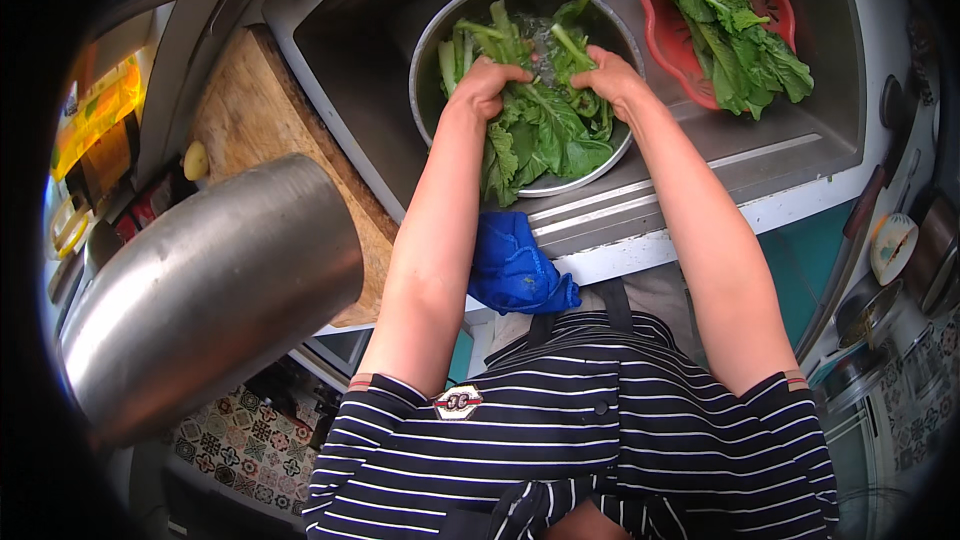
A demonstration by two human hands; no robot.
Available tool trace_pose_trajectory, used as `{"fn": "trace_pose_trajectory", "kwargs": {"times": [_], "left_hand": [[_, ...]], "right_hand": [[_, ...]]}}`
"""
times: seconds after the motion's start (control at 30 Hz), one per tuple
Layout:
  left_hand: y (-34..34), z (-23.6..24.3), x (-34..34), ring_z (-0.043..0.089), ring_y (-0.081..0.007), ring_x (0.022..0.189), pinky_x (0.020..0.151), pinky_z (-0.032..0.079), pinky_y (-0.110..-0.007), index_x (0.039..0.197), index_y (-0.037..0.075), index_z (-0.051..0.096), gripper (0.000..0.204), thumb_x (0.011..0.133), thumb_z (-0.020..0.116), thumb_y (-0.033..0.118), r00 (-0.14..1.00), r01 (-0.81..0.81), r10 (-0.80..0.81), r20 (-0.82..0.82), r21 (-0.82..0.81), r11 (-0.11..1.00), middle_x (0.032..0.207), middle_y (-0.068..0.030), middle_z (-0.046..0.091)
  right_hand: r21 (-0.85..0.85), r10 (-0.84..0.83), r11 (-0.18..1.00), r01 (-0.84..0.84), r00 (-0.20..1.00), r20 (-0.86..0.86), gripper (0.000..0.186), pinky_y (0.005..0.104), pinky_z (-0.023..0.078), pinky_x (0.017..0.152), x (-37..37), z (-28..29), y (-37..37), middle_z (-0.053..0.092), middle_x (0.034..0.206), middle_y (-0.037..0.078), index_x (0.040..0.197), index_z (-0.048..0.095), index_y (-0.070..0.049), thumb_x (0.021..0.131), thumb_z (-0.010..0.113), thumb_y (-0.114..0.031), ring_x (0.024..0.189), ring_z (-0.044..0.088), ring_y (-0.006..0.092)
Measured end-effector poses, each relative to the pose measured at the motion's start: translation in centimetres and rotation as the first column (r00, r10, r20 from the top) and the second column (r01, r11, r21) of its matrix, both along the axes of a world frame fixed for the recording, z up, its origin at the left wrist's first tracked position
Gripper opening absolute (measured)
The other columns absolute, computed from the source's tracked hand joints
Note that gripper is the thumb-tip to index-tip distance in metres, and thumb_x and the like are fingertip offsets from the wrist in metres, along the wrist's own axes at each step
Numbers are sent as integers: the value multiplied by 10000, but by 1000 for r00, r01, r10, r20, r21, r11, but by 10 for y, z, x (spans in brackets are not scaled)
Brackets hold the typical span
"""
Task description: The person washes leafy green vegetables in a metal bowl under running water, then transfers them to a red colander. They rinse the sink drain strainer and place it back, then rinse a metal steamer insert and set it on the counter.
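As my left hand (484, 86) and right hand (612, 78) grasp leafy greens (545, 130) in the metal basin (428, 105) at twelve o'clock, washing appears incomplete; a second bunch (735, 45) lies across the red colander (666, 48) at one o'clock, its cleanliness undetermined.

In the sink (350, 60), a metal bowl (424, 40) holds water (542, 37) and greens (550, 130), gripped by the left hand (484, 86) and right hand (612, 80). Nearer the sink's right edge, more greens (735, 40) lie in a red basket (672, 52). A blue cloth (515, 265) hangs at the front edge.
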State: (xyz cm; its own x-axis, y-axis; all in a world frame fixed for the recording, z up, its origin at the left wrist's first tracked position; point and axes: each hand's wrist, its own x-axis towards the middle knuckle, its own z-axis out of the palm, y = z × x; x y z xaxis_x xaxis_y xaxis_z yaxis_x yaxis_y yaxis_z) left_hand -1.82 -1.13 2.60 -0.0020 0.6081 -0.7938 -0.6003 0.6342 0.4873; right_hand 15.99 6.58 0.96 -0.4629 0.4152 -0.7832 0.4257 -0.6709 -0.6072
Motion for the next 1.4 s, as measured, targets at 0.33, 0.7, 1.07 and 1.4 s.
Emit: {"fn": "trace_pose_trajectory", "kwargs": {"times": [0.33,0.7,1.07,1.4], "left_hand": [[11,23,42,502,-237,1055,900,395,-357,1320,39,307,770,648,676,-28,951,195,-141,-274,181,964,1162,-115,521],[-3,-38,31,530,-343,1058,886,412,-370,1161,-27,480,497,772,609,254,569,607,-552,-609,-141,782,1099,-261,554],[0,-19,47,577,-365,951,818,455,-415,1031,-31,555,524,663,712,307,394,452,-473,-788,-282,846,1001,-245,596],[-29,-22,61,579,-346,965,798,458,-373,1057,-61,551,561,680,716,319,946,126,-139,-292,-62,990,1052,-217,593]], "right_hand": [[87,-188,979,186,982,18,545,289,463,792,-27,22,7,603,1020,118,1125,520,-1,680,756,-210,921,580,180],[43,43,998,-46,997,65,585,353,492,751,-47,-6,18,589,1031,163,1156,511,4,649,753,-161,896,579,229],[715,-103,699,-15,987,121,353,333,467,763,-40,6,-5,642,897,152,999,587,-24,731,687,-230,841,615,281],[331,-193,924,190,981,-24,398,322,457,785,-35,-43,-14,633,1002,131,1034,593,-10,676,707,-143,907,602,213]]}}
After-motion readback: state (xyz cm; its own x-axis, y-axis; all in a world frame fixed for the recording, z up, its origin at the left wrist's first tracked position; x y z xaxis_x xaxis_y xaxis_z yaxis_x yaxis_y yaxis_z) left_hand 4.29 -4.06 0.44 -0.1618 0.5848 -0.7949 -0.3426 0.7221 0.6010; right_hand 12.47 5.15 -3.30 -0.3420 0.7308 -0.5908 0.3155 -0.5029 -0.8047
